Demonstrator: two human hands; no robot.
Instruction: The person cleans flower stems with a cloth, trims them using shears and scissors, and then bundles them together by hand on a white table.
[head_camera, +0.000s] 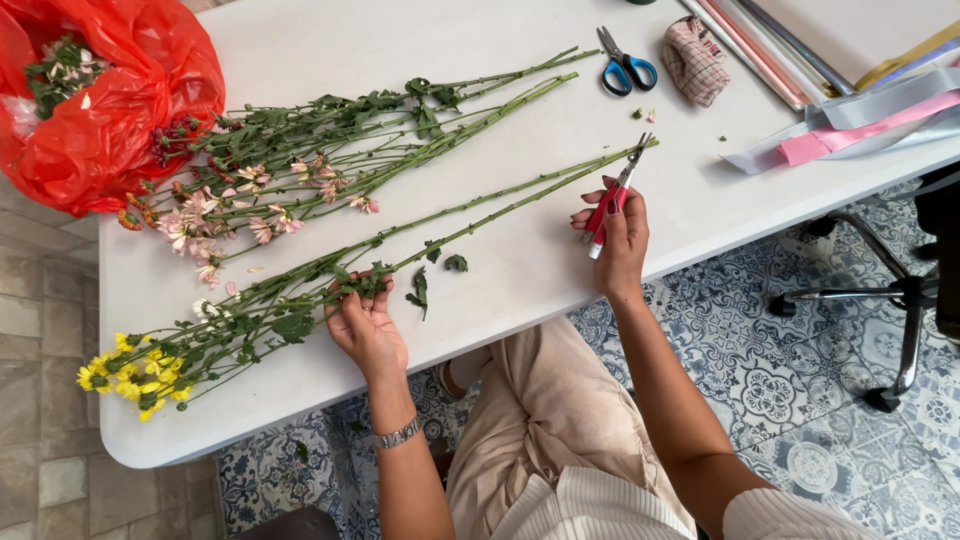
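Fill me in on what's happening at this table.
A person seated at a white table is working on long-stemmed flowers. The left hand grips a bunch of yellow flowers by the leafy stems, while the right hand holds red-handled snips at the cut ends. A second bunch of pink flowers lies beyond, beside a red plastic bag. Blue scissors and ribbons lie at the far side.

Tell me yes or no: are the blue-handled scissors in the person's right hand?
No: the right hand grips red-handled snips, while the blue-handled scissors lie untouched on the white table.
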